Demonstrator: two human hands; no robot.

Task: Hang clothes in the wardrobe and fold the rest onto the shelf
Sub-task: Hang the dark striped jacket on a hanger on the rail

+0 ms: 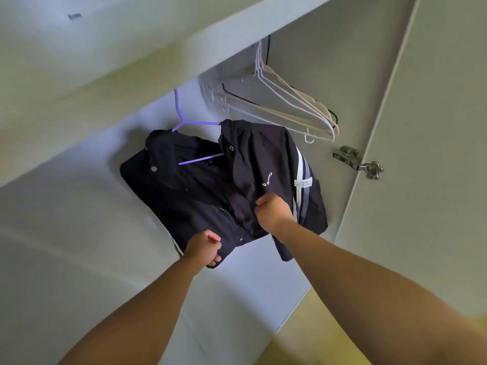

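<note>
Head view: left hand [204, 247], right hand [274, 213] tight around crumpled, perhaps nylon, jacket [200, 191].

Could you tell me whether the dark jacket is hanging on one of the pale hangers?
No, the jacket is on the purple hanger; the pale hangers hang bare beside it.

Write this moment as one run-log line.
item: dark navy jacket on purple plastic hanger | left hand: grips jacket hem | right hand: pinches jacket front
</note>
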